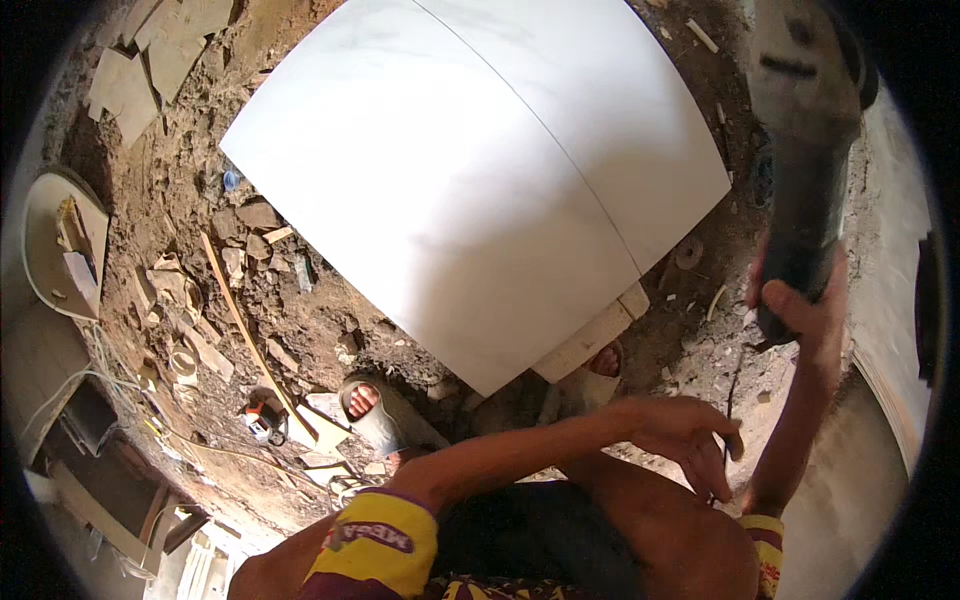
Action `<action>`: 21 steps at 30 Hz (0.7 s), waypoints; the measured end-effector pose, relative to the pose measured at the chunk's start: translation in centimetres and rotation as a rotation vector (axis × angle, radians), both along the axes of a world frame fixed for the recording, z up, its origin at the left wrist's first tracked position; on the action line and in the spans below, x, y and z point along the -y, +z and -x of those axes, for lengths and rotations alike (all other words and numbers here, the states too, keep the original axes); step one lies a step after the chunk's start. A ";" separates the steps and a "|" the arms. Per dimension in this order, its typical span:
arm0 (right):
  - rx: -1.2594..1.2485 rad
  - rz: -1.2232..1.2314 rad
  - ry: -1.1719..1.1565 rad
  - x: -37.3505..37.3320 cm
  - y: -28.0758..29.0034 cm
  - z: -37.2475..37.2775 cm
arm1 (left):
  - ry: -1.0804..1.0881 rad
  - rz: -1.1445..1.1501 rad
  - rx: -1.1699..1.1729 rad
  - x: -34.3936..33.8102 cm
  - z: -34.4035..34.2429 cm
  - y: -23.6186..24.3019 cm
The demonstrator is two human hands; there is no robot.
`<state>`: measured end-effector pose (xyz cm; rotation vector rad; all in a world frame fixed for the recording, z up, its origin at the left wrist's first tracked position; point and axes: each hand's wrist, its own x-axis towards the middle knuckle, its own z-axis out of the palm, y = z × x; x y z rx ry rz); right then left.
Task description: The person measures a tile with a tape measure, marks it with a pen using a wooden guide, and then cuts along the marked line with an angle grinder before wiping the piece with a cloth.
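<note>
One big white tile (400, 180) lies in front of the person's feet (363, 402) in the head view, with a thin line (590, 190) across it. The right hand (815, 310) is wrapped around a power tool (805, 205) beside the tile. The left hand (680, 432) bends by the black cord (733, 385); I cannot tell if it grips it. Letters show on the yellow sleeve (385, 530).

Right hand (822, 312) clenched, left hand (688, 432) curled

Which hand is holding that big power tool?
The right hand, gripping the power tool by its dark end; the left hand is lower in view, by the cord.
</note>
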<state>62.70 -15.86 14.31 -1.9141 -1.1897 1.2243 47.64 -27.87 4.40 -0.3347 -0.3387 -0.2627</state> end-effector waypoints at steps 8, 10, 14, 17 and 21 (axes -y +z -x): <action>-0.011 -0.078 0.146 -8.3 -2.7 9.0 | 0.023 -1.061 -0.166 -6.9 13.7 -2.6; -0.044 -0.214 0.214 -9.1 -4.9 11.7 | -0.105 -1.127 -0.260 -5.5 16.4 -3.1; -0.146 -0.259 0.375 -9.8 -9.2 15.4 | -0.190 -1.649 -0.740 -10.0 22.2 -0.7; -0.131 -0.175 0.379 -11.0 -10.5 17.2 | 0.563 -1.499 -1.843 -13.4 27.3 -1.4; -0.119 -0.163 0.392 -13.2 -12.4 18.2 | 1.034 -1.457 -2.504 -14.5 30.5 -9.9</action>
